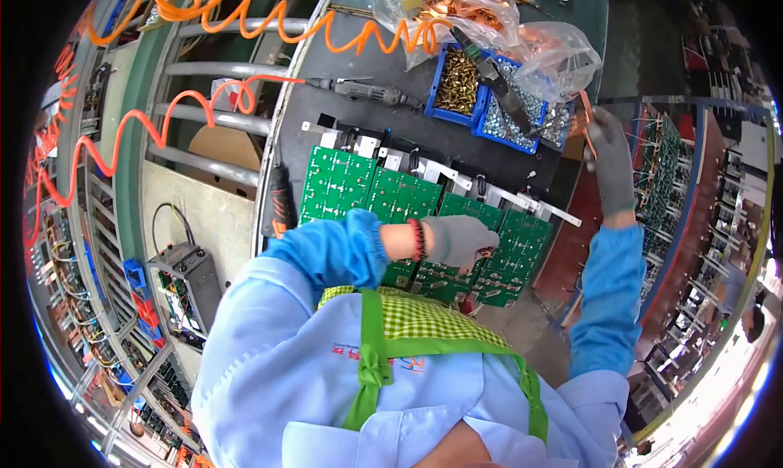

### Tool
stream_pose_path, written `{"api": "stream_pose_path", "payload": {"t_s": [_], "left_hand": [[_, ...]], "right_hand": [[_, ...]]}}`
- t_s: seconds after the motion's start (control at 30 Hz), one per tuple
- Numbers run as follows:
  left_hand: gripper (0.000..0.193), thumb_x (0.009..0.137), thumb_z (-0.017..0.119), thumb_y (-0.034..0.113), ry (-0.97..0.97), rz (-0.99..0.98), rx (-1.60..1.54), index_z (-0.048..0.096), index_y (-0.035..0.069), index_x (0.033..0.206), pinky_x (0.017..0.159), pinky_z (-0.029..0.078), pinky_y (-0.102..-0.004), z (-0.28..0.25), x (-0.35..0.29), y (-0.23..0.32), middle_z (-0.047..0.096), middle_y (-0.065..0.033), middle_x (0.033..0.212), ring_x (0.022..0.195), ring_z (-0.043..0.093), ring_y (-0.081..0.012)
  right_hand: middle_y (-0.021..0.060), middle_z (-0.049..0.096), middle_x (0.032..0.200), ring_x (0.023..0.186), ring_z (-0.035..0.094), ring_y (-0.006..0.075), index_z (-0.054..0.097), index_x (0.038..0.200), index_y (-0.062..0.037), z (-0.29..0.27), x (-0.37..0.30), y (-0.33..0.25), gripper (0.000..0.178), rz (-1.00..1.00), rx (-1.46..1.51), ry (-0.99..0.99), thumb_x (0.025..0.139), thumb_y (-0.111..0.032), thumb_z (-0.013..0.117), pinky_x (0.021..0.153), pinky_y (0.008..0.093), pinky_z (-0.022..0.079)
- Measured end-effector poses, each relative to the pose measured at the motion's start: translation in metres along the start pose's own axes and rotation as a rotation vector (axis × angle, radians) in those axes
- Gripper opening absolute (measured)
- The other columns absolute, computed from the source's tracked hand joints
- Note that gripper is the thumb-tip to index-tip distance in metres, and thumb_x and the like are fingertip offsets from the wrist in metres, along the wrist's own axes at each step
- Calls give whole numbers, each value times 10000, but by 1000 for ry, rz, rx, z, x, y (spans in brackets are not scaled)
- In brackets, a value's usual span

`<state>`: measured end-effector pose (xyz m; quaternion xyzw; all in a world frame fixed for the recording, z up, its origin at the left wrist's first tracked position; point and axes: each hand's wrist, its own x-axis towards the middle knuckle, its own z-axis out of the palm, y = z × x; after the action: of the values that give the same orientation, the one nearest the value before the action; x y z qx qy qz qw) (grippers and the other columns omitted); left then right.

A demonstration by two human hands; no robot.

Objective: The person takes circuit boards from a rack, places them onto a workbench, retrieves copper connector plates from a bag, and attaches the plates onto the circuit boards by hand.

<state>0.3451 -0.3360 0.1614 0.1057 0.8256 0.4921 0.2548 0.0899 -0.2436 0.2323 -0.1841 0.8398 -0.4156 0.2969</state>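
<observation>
My left hand [459,243], in a grey glove with bare fingertips, reaches across a row of green circuit boards [405,197]. Its fingers are curled together over the boards on the right; whatever they pinch is too small to make out. Out to the right, my gloved right hand [612,158] is closed on a thin copper-coloured strip [588,119], beside the blue bins. The boards lie side by side, with metal brackets [440,170] and dark parts along their far edge.
Blue bins hold brass fasteners [457,80] and silver screws [503,125]; a dark power tool [510,101] lies across them. Plastic bags with copper pieces [469,15] sit behind. A grey air screwdriver [363,91] with a coiled orange hose and an orange-black tool [281,203] lie left.
</observation>
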Motion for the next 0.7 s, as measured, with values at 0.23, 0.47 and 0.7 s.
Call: {"api": "stream_pose_path", "payload": {"t_s": [0.23, 0.47, 0.7], "left_hand": [[278, 759, 637, 151, 202, -195, 390, 600, 110, 1031, 701, 508, -441, 43, 11, 0, 536, -158, 1089, 811, 627, -348], [598, 736, 702, 401, 413, -291, 633, 504, 131, 1232, 799, 457, -449, 31, -6, 34, 500, -132, 1201, 1039, 539, -334], [505, 900, 589, 304, 490, 166, -818, 444, 51, 1314, 726, 490, -279, 17, -4, 82, 572, -66, 1023, 852, 590, -147]], "right_hand": [[47, 570, 991, 750, 567, 103, 438, 1295, -31, 14, -124, 17, 415, -61, 471, -30, 936, -219, 526, 606, 223, 477], [1, 576, 955, 769, 539, 68, 464, 1271, -56, 13, -178, 23, 403, -76, 745, -43, 940, -271, 545, 603, 211, 447], [77, 605, 1077, 811, 583, 101, 470, 1215, -27, 14, -206, 31, 331, -89, 958, -111, 943, -202, 537, 617, 222, 484]]}}
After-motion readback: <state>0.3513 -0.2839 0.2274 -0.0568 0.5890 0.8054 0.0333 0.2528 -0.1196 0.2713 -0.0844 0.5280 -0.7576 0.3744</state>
